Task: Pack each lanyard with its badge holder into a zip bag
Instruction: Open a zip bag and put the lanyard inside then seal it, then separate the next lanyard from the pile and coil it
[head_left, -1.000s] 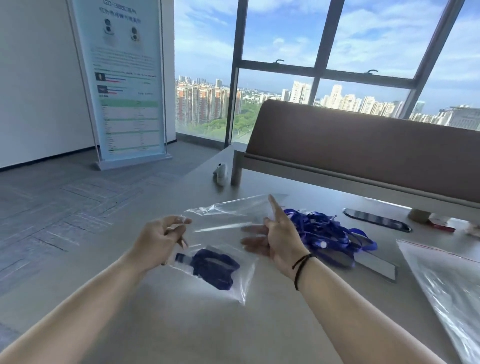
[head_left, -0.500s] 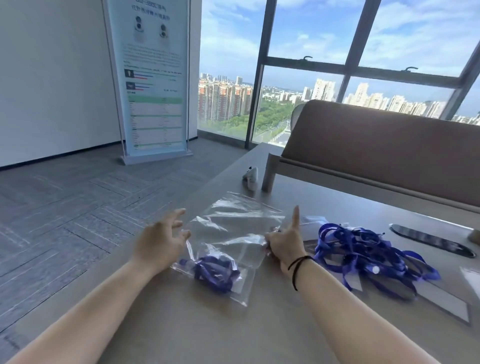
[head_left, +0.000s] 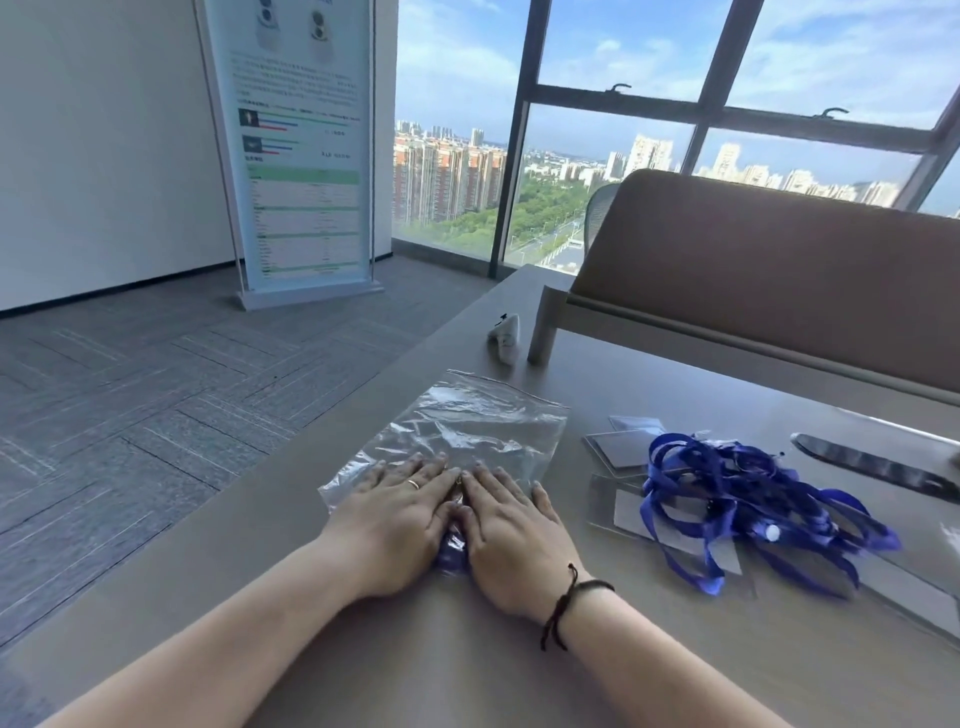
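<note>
Both hands lie flat, palms down, side by side on the near end of a clear zip bag (head_left: 467, 431) spread on the tabletop (head_left: 467, 665). The left hand (head_left: 395, 525) and right hand (head_left: 511, 540) have fingers stretched out, gripping nothing. A bit of blue lanyard (head_left: 451, 553) shows between them inside the bag. To the right lies a tangle of blue lanyards (head_left: 748, 493) over clear badge holders (head_left: 618, 447).

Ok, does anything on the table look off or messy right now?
Nothing is damaged or spilled. Both hands, left hand and right hand, lie flat on the zip bag. The loose blue lanyards are tangled in a heap over the badge holders.
</note>
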